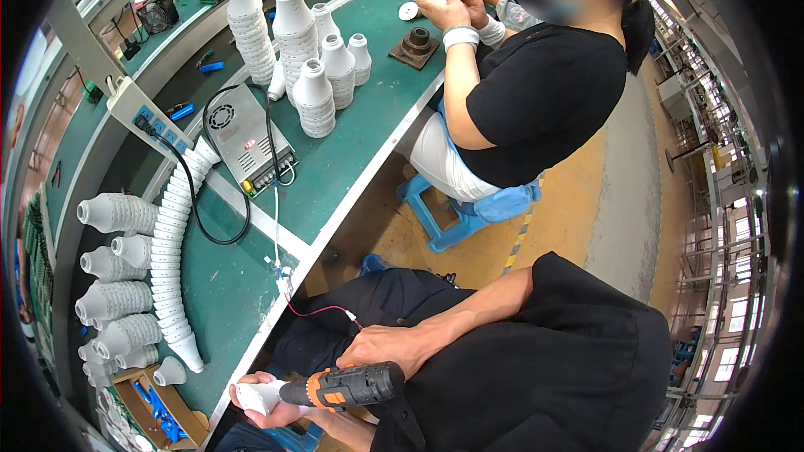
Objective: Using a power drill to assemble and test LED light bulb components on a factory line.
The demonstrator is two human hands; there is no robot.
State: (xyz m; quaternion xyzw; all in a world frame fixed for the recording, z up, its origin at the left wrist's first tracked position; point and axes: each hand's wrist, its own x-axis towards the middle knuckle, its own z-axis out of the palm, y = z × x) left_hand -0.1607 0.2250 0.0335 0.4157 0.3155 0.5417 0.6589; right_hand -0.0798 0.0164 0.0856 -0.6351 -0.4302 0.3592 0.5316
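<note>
Low in the view, my left hand (289, 415) is closed around a white cone-shaped plastic housing (261, 398), fingers curled about it. An orange and black power drill (343, 387) lies level, its nose against or just inside the housing; the exact contact is hidden. My right hand (389, 346) grips the drill, whose body covers part of the fingers. A thin red wire (322, 311) runs from white connectors (283, 285) at the bench edge to my right hand. Nearest on the green bench (226, 318) is a long curved row of nested white housings (167, 259).
Upright housing stacks (314, 100) stand beyond a metal power supply (247, 134); more stacks (117, 297) lie at left. A cardboard box (159, 410) holds blue parts. A power strip (146, 117) is mounted on the frame. A co-worker (536, 92) sits on a blue stool (440, 222), handling white parts.
</note>
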